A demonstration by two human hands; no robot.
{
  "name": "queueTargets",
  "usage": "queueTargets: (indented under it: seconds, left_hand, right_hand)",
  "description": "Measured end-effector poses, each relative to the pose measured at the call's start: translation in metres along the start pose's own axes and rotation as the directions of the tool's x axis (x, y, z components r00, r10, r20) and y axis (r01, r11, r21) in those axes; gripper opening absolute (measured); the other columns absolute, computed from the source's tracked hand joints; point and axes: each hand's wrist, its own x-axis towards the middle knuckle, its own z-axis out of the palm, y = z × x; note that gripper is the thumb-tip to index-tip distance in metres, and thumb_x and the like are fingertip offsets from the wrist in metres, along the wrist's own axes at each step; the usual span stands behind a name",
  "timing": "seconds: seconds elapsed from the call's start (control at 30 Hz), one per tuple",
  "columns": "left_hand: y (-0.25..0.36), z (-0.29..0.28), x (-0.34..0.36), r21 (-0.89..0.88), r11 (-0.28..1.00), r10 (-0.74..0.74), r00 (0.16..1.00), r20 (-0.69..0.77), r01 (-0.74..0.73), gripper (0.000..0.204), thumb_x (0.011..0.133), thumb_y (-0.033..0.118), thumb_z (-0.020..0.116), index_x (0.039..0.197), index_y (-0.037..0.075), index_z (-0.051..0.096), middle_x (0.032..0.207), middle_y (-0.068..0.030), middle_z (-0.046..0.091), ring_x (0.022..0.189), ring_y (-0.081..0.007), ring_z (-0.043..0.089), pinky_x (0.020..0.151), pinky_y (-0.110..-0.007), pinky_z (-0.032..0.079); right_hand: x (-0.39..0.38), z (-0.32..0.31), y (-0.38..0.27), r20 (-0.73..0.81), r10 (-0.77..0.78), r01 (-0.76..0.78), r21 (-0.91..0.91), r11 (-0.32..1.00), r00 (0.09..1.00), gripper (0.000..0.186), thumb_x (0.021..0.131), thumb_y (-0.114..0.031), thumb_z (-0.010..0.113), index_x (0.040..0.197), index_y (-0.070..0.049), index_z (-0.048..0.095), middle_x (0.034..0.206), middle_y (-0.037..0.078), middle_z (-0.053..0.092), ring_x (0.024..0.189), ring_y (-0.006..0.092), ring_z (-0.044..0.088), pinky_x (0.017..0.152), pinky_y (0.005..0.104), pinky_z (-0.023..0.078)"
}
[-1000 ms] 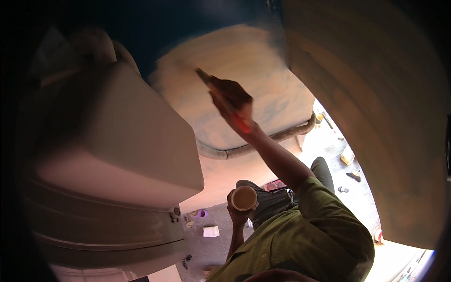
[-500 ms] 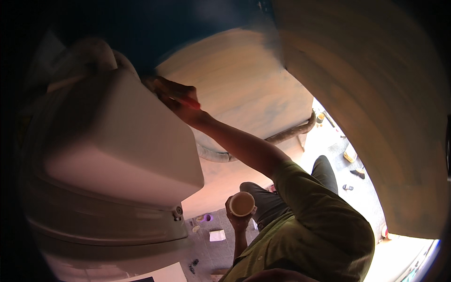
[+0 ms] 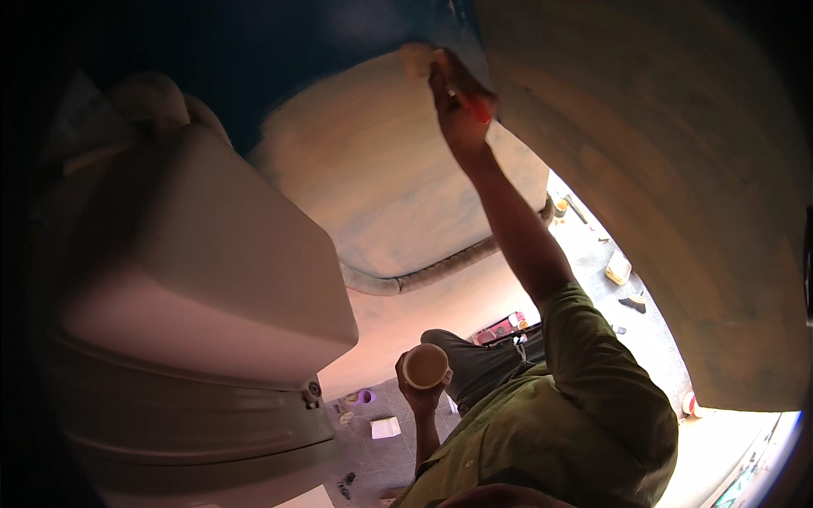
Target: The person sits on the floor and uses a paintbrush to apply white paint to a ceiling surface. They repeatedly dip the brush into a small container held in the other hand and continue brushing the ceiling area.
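Observation:
My right hand (image 3: 461,97) grips a brush with a red handle (image 3: 478,108); its blurred pale head (image 3: 419,61) is at the top of a beige painted area (image 3: 339,144), where it borders dark blue paint (image 3: 322,42). My left hand (image 3: 411,391) is wrapped round a round cup (image 3: 426,367) of beige liquid, held low beside my legs. A bulky white housing (image 3: 212,245) fills the left side, with a curved pipe (image 3: 398,284) running under the beige area.
A large curved painted panel (image 3: 635,169) spans the right side. On the grey floor lie a purple container (image 3: 366,396), a white block (image 3: 385,427), a yellowish package (image 3: 618,267), a dark brush head (image 3: 633,303) and a red tray (image 3: 495,330).
My right hand with the brush first moved left toward the housing, then swung up and right to the top edge of the beige area. The cup shifted slightly.

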Motion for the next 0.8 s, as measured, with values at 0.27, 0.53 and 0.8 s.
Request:
queueTargets:
  seconds: [0.27, 0.53, 0.8]
  left_hand:
    - [0.001, -0.001, 0.003, -0.026, 1.0, -0.012, 0.999, 0.038, 0.013, 0.088, 0.058, 0.015, 0.097, 0.131, 0.003, 0.05, 0.121, -0.0118, 0.063, 0.111, -0.025, 0.063, 0.097, -0.04, 0.053]
    - [-0.003, -0.003, -0.001, -0.022, 0.999, -0.036, 0.999, 0.031, 0.037, 0.087, 0.057, 0.014, 0.097, 0.131, 0.004, 0.052, 0.122, -0.0103, 0.062, 0.112, -0.0247, 0.062, 0.099, -0.041, 0.051]
    - [0.002, -0.007, -0.002, -0.035, 0.999, 0.01, 1.0, 0.012, -0.009, 0.087, 0.058, 0.014, 0.096, 0.132, 0.003, 0.051, 0.122, -0.0108, 0.062, 0.112, -0.0256, 0.061, 0.1, -0.042, 0.051]
  right_hand:
    - [0.025, -0.029, 0.002, 0.028, -0.032, 0.039, -0.286, 0.957, 0.999, 0.026, 0.087, -0.009, 0.074, 0.112, -0.003, 0.072, 0.087, 0.015, 0.074, 0.068, 0.0284, 0.072, 0.057, 0.0333, 0.057]
    - [0.002, 0.009, -0.067, 0.173, 0.201, -0.246, 0.301, 0.921, 0.964, 0.017, 0.089, -0.009, 0.074, 0.105, -0.003, 0.075, 0.101, 0.015, 0.076, 0.08, 0.0236, 0.076, 0.067, 0.0311, 0.061]
    - [0.011, -0.004, -0.004, 0.006, 0.242, -0.237, -0.186, 0.954, 0.97, 0.019, 0.089, -0.016, 0.073, 0.103, -0.005, 0.073, 0.074, 0.017, 0.07, 0.065, 0.0323, 0.07, 0.057, 0.0388, 0.056]
